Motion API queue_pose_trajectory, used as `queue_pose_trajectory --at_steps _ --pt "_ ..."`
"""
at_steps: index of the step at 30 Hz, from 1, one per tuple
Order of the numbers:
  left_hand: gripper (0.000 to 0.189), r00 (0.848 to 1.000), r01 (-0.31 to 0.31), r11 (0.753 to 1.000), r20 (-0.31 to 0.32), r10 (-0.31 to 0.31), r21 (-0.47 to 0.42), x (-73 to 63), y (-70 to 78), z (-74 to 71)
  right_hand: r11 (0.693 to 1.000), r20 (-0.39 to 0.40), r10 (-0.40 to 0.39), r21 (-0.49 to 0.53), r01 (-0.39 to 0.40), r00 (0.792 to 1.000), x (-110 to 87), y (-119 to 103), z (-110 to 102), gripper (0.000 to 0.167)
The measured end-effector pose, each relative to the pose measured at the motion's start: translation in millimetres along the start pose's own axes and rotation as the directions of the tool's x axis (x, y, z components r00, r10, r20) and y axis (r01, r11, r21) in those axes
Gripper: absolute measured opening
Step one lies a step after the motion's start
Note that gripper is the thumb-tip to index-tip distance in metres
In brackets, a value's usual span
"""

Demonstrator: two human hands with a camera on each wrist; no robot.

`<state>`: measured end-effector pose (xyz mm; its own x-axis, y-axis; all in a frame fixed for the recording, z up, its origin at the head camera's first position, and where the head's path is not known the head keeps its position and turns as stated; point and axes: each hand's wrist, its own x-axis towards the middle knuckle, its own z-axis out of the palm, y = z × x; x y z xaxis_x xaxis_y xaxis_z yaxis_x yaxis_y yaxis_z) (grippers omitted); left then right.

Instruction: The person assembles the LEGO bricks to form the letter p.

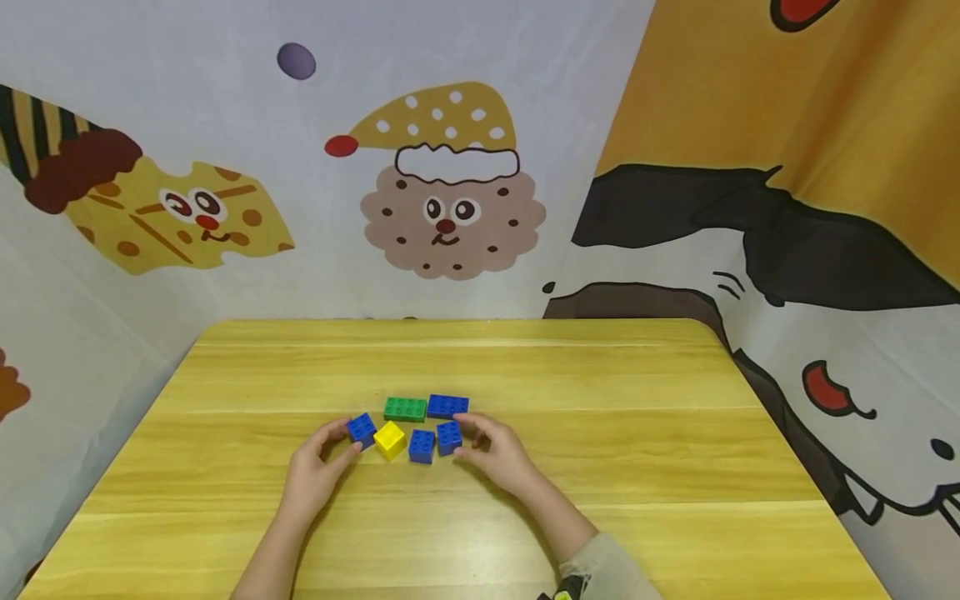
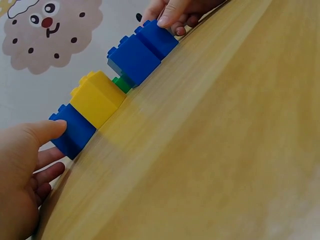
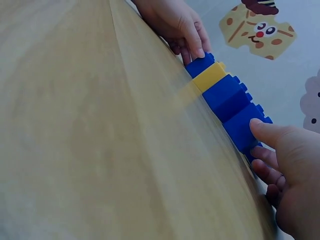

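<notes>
Between thumb and fingers, my left hand (image 1: 313, 471) holds a square blue building block (image 1: 362, 430) at the left end of a row. A yellow block (image 1: 390, 440) stands right beside it. My right hand (image 1: 501, 457) grips another square blue block (image 3: 243, 129) at the row's right end, thumb on its near side. Next to that one is a third square blue block (image 1: 422, 447). In the left wrist view, a gap separates the yellow block from this middle blue block (image 2: 134, 61). All studs face up.
Behind the row lie a longer green block (image 1: 405, 409) and a longer blue block (image 1: 448, 406), end to end. Everything rests on a wooden table (image 1: 600, 400). A cartoon-printed cloth (image 1: 315, 233) hangs behind the table's far edge.
</notes>
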<state>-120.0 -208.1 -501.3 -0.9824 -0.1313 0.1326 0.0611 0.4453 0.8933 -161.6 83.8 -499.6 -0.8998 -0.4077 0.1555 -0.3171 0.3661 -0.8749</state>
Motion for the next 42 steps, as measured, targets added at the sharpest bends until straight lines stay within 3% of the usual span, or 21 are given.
queue_pose_trajectory --at_steps 17,23,34,42 --pt "0.041 0.999 -0.019 1.0 -0.039 0.019 -0.004 -2.0 1.3 -0.4 1.0 -0.038 -0.002 -0.017 0.001 0.999 -1.5 3 3 0.042" --pt "0.04 0.994 -0.067 0.998 -0.083 0.069 0.017 -2.2 5.9 -2.3 1.0 -0.049 -0.011 0.022 0.012 0.999 -4.1 1 0 0.043" --pt "0.04 0.955 -0.225 0.974 -0.196 0.221 0.003 -0.5 23.0 -1.9 0.999 -0.066 -0.01 0.033 0.012 0.998 -11.6 -2 -8 0.04" --pt "0.041 0.93 -0.322 0.946 -0.196 0.31 -0.032 -0.8 44.0 3.8 0.999 -0.067 0.019 0.048 -0.016 0.998 -19.0 -3 -15 0.041"
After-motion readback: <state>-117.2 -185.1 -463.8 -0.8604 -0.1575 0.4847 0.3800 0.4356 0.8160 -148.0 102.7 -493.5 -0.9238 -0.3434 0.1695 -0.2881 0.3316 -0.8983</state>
